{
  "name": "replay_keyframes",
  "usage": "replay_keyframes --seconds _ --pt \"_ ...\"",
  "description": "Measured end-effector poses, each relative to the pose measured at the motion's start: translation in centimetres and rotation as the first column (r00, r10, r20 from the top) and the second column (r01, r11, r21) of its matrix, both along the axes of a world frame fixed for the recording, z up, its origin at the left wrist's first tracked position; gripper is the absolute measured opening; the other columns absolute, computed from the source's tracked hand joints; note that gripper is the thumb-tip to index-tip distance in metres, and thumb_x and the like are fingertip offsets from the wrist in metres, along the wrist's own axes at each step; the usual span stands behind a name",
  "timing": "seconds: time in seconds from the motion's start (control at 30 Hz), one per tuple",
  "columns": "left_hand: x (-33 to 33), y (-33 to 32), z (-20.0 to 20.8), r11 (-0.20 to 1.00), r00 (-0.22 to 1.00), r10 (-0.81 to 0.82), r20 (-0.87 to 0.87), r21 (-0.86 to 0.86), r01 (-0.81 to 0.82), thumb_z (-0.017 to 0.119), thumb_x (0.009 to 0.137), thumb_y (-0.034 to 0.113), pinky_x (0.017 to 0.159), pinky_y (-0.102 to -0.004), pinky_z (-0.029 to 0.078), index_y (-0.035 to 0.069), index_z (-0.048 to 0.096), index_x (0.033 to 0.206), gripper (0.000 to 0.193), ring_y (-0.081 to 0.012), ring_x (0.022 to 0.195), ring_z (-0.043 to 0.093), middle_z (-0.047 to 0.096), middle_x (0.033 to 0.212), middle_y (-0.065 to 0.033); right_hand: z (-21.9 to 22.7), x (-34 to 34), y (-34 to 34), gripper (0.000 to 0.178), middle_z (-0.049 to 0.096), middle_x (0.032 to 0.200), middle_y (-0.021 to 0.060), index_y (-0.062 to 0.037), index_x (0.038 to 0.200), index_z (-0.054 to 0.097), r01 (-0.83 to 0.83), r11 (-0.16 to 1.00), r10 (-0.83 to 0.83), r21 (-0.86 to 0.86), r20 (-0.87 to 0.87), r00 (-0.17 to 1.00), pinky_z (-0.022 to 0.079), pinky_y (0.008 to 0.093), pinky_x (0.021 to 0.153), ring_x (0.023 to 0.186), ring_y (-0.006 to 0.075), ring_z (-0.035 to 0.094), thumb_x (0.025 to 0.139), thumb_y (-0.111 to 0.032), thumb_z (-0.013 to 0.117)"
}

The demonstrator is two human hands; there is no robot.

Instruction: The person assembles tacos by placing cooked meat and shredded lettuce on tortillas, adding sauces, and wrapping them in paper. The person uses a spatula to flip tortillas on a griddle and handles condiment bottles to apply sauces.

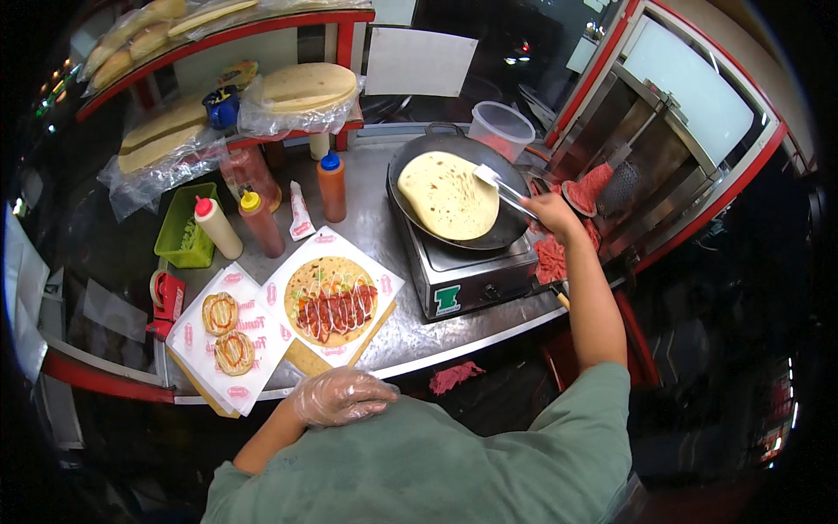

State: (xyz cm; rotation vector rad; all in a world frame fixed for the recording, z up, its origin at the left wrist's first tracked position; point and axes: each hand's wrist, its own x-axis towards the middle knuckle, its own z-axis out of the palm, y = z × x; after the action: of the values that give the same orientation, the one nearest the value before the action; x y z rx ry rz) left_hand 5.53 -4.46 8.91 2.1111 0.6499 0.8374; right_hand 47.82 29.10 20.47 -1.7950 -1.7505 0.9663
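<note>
Clock positions are read from the centre of the pan, twelve at the top of the view.

The round, pale, brown-flecked flatbread [448, 196] lies in the wide black shallow pan [513, 218] on the boxy stainless-steel stove [476, 295]. Its left margin, toward nine, appears curled.

The right hand [552, 216], outside the rim between three and four, has its fingers closed around a metal-handled utensil with a pale head [486, 175]. That head meets the bread's edge at two; whether it grips or slides beneath cannot be determined.

The left hand [346, 398], in a clear plastic glove, rests against the green shirt [384, 458] at seven. Its fingers lie close together, slightly bent; its hidden palm prevents any finding on contents.

Recommended practice: keep the utensil head low, take enough edge to prevent tearing, lift evenly, and keep the wrist clear of the hot rim.
</note>
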Motion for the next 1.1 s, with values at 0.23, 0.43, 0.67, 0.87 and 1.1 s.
replay_keyframes --seconds 0.23,0.43,0.67,0.87,1.1 --pt "-5.7 -7.9 -4.8 0.707 0.765 0.633 -0.119 -0.314 -0.634 0.076 0.098 0.027 0.09 -0.0375 0.059 0.006 0.077 0.116 0.027 -0.0239 0.099 0.075 0.079 0.108 -0.0093 1.5 3.2 -4.6 0.038 0.076 0.095 0.0202 -0.0147 0.113 0.081 -0.004 0.91 -0.256 0.414 0.569 0.782 0.055 0.0475 0.087 0.096 0.0382 0.075 0.095 -0.047 0.071" --pt "-18.0 -5.0 -3.4 0.297 0.212 0.95 0.23 -0.455 -0.84 0.07 0.105 0.021 0.099 -0.0329 0.054 -0.001 0.069 0.125 0.03 -0.0143 0.107 0.069 0.073 0.111 -0.0066 -2.6 -5.5 -4.3 0.035 0.068 0.092 0.0146 -0.015 0.129 0.075 -0.536 0.644 0.004 0.546 0.698 0.716 0.054 0.0496 0.074 0.086 0.0391 0.068 0.098 -0.031 0.071" --pt "-33.9 4.7 -0.2 0.057 0.052 0.998 0.038 -0.157 -0.986 0.069 0.104 0.033 0.098 -0.0377 0.055 0.008 0.067 0.131 0.037 -0.0208 0.113 0.07 0.074 0.118 -0.0101 -2.4 -1.8 -9.5 0.036 0.069 0.1 0.0179 -0.0094 0.13 0.075 -0.419 0.672 -0.035 0.611 0.591 0.806 0.055 0.0436 0.083 0.091 0.0371 0.069 0.095 -0.02 0.075" --pt "-41.2 17.3 -0.6 0.359 0.323 0.822 -0.469 -0.013 -0.933 0.072 0.094 0.022 0.102 -0.0398 0.055 0.007 0.064 0.141 0.051 -0.0285 0.122 0.069 0.072 0.131 -0.0179 -4.6 -3.0 -9.2 0.041 0.07 0.103 0.0193 -0.002 0.135 0.07 -0.183 0.724 -0.145 0.665 0.406 0.902 0.052 0.0428 0.086 0.095 0.0324 0.069 0.098 -0.018 0.074" --pt "-41.1 24.1 -6.4 0.781 0.099 0.336 -0.937 0.218 -0.585 0.071 0.086 0.018 0.108 -0.0441 0.052 0.014 0.056 0.153 0.07 -0.035 0.133 0.063 0.063 0.147 -0.0221 -6.0 -15.6 -22.8 0.047 0.065 0.096 0.0134 -0.0014 0.136 0.069 -0.35 0.629 0.181 0.694 0.308 0.934 0.049 0.0381 0.079 0.084 0.0273 0.06 0.09 -0.007 0.077"
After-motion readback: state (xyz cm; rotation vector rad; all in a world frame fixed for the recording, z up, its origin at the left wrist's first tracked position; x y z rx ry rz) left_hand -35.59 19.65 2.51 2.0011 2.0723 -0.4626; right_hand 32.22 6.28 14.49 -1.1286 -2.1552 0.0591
